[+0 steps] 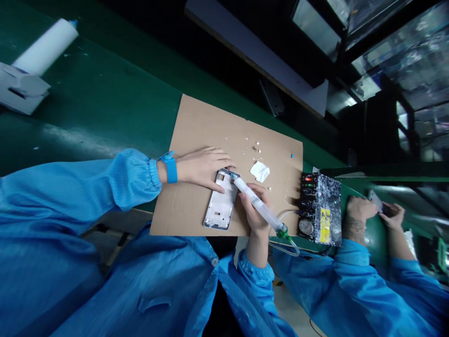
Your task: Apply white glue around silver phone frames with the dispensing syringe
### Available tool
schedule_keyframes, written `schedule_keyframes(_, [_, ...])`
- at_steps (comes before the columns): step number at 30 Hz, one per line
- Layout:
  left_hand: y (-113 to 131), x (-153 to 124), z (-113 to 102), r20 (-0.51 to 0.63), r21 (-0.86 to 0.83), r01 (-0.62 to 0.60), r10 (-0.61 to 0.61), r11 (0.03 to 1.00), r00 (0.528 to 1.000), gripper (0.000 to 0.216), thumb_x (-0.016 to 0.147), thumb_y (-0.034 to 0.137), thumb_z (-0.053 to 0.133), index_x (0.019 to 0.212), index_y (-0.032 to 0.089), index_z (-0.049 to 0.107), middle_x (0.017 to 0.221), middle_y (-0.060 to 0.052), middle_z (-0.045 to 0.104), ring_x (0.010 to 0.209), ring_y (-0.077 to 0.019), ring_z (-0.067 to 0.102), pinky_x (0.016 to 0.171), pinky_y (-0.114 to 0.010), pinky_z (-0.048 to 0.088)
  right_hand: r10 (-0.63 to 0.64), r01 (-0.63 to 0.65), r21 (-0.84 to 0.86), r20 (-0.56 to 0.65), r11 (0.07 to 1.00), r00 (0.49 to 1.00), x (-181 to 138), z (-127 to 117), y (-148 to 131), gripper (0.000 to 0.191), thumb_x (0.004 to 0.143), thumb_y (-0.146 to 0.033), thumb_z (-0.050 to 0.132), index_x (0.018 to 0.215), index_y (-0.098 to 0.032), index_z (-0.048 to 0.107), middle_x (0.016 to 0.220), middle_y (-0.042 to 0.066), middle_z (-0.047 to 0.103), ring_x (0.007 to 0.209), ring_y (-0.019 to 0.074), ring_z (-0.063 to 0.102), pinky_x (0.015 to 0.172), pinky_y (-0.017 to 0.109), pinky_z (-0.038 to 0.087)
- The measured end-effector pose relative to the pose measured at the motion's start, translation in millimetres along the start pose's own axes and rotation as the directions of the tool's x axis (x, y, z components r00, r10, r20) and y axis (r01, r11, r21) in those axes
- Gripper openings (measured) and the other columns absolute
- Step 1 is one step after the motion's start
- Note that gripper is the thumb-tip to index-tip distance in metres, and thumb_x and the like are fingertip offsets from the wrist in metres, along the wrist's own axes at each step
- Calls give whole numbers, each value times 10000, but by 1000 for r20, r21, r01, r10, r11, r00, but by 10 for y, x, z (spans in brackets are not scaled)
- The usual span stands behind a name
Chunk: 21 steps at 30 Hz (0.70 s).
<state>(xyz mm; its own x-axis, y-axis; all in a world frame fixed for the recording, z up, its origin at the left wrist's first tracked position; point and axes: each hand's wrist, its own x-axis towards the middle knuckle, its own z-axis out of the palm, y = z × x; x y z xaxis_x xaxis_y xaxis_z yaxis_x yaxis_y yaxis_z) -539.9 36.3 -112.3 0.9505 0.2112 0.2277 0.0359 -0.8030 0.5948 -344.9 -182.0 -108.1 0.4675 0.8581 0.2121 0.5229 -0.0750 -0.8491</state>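
A white phone frame (222, 206) lies on a sheet of brown cardboard (196, 135) on the green bench. My left hand (203, 167), with a blue wrist strap, rests flat on the cardboard, its fingers spread and pressing the frame's upper left corner. My right hand (255, 208) is closed around a clear glue syringe (257, 206), its tip touching the frame's top edge. A thin tube runs from the syringe's green end cap (282, 231) towards the dispenser box.
A black glue dispenser box (321, 208) with knobs and a gauge stands right of the cardboard. A crumpled white scrap (260, 171) and glue crumbs lie on the cardboard. A co-worker's hands (372, 213) hold a small part at right. A white tube (45, 47) lies far left.
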Motion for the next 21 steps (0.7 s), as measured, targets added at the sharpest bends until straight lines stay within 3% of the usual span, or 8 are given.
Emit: schedule_keyframes(21, [-8, -4, -3, -6, -6, -9, 9, 1000, 1000, 676, 935, 709, 792, 1406, 238, 674, 1364, -103, 755, 1245, -304, 644, 1071, -405, 439, 8, -8, 15, 4, 1000, 1000, -9, -8, 35, 340, 962, -520, 850, 1141, -243, 767, 988, 67, 813, 765, 202, 739, 661, 331, 610])
